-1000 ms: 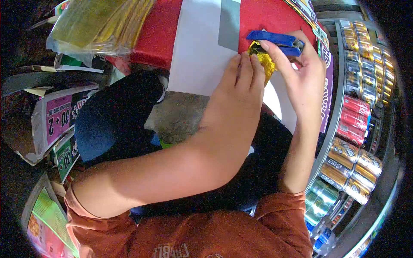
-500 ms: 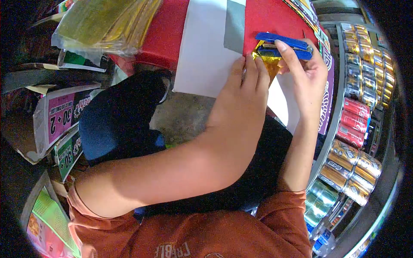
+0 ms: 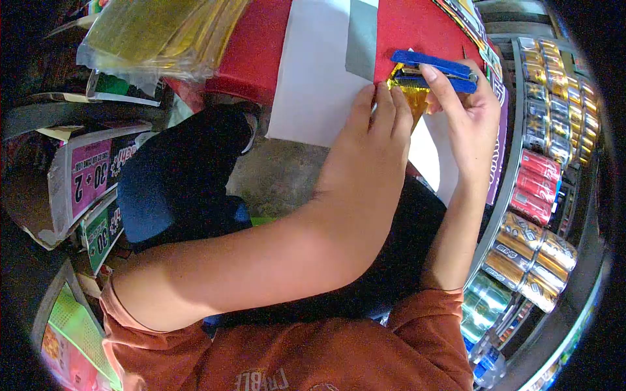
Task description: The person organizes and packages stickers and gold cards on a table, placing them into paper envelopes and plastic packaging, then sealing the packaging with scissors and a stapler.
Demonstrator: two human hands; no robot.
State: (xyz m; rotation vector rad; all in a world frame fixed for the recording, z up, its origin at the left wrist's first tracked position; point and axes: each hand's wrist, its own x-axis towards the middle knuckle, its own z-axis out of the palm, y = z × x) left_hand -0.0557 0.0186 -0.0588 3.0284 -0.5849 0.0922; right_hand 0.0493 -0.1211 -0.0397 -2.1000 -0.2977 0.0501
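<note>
the right hand [image 3: 466, 107] is closed around a blue stapler [image 3: 433, 63], thumb on its side, over the red desk [image 3: 424, 29]; the stapler's two arms stand a little apart, with shiny gold wrapping [image 3: 415, 98] at them. the left hand [image 3: 377, 137] lays its fingertips beside that wrapping, fingers long and close together; its thumb is hidden, so its grip cannot be told. at the upper left, clear plastic packaging [image 3: 111, 62] holds a stack of yellow-gold sheets [image 3: 163, 29]. on the right, a shelf [image 3: 516, 133] carries gold cans [image 3: 531, 260], red cans [image 3: 535, 186] and green cans [image 3: 486, 300].
</note>
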